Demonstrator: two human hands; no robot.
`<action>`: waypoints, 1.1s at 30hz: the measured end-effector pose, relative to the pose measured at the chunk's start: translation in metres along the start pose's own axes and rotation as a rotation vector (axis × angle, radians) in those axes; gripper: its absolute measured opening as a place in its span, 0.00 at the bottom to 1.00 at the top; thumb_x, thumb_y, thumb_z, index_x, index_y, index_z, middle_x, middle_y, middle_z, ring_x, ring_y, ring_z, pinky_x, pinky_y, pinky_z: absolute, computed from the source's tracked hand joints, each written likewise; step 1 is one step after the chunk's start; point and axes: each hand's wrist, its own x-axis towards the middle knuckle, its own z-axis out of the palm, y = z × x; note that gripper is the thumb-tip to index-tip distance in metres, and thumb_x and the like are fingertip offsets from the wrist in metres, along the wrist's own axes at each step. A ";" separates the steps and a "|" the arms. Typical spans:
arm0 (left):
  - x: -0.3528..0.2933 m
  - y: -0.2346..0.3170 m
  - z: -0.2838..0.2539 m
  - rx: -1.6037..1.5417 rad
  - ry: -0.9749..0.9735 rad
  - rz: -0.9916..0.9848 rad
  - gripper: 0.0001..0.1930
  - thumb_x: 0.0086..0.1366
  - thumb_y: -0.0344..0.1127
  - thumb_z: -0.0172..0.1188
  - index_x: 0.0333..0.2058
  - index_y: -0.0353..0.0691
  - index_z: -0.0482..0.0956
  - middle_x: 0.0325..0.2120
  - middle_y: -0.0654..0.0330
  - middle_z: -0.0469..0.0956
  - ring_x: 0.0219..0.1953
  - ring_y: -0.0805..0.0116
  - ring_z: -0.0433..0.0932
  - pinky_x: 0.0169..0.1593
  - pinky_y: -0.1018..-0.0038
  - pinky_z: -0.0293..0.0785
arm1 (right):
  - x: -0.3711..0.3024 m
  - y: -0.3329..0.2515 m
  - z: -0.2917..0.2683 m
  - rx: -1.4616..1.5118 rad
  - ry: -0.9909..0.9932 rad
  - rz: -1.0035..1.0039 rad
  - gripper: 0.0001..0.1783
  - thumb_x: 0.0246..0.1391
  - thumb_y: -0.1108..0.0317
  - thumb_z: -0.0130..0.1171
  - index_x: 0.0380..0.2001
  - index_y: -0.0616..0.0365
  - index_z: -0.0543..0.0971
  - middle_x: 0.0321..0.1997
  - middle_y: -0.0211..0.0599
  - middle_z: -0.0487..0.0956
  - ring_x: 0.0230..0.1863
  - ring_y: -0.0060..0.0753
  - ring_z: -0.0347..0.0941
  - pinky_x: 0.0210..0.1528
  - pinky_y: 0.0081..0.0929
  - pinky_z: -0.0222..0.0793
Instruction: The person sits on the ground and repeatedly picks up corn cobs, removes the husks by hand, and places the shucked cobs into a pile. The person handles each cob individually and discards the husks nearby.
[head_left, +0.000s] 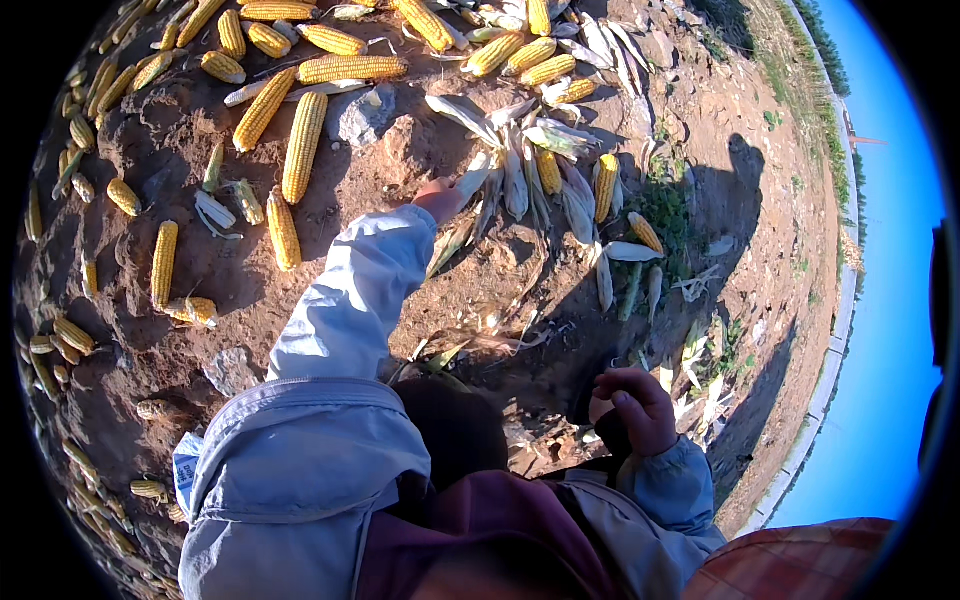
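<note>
My left hand (440,200) reaches forward and is closed on the near end of a pale, husk-covered ear of corn (474,178). The sleeve and wrist hide part of its fingers. That ear lies at the left edge of a loose heap of dry husks (515,180). Bare yellow cobs, such as a corn cob (606,188), show among the husks. Close to my body on the right, my right hand (640,408) is held low with its fingers curled in. Whatever lies inside those fingers, if anything, is hidden.
Many yellow corn cobs (304,148) are scattered over reddish soil (430,300) to the left and far side. A grey stone (366,115) sits beyond my left arm. Green weeds (665,215) grow on the right, and orange plaid cloth (800,562) shows at lower right.
</note>
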 end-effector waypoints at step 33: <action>-0.100 0.264 0.166 1.071 -0.214 0.101 0.24 0.48 0.40 0.61 0.44 0.37 0.69 0.36 0.49 0.72 0.39 0.52 0.73 0.44 0.65 0.69 | 0.183 0.045 -0.218 -0.529 -0.418 -0.550 0.12 0.47 0.63 0.47 0.31 0.56 0.76 0.27 0.44 0.76 0.31 0.48 0.73 0.36 0.41 0.69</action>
